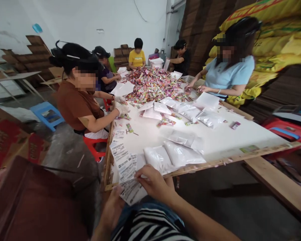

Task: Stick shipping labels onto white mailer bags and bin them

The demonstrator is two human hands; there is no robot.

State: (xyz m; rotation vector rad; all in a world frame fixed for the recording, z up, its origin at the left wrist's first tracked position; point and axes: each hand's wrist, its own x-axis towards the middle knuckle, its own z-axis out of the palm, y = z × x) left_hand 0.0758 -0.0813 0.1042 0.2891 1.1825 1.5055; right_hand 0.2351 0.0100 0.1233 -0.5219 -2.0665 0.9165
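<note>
Printed label sheets (125, 160) run in a strip down the table's near left corner and over its edge toward my lap. My left hand (113, 206) is closed on the lower left edge of the label sheets. My right hand (152, 182) is at the strip's right side, its thumb and fingers pinched at the edge of the labels. Just beyond my right hand lie filled white plastic bags (157, 158), side by side near the table's front edge. Another white bag (184, 139), slightly blurred, lies behind them.
A large heap of colorful small packets (150, 83) covers the far table (228, 139). Several people sit around it, one in brown (72, 103) at the left, one in light blue (230, 75) at the right. More white bags (189, 112) lie mid-table. A red stool (95, 147) stands left.
</note>
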